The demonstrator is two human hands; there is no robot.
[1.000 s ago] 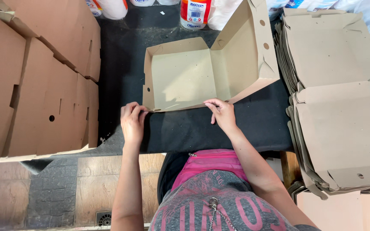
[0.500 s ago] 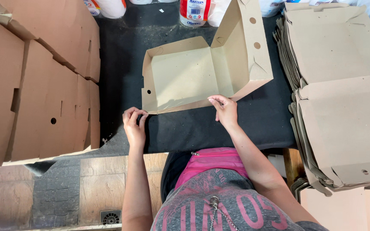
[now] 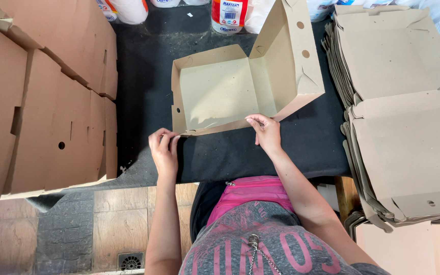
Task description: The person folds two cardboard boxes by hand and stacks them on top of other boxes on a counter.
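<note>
A half-folded cardboard box (image 3: 220, 91) lies open at the centre of the frame on a black table (image 3: 291, 147), its lid standing up toward the upper right. The left hand (image 3: 164, 150) pinches the box's near left corner — fingers together on the flap. The right hand (image 3: 267, 131) pinches the near edge further right. Flat box blanks (image 3: 408, 127) are stacked at the right; folded boxes (image 3: 42, 91) fill the left.

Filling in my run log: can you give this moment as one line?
left hand: pinching near corner of open tan cardboard box | right hand: gripping its near wall | surface: black table
</note>
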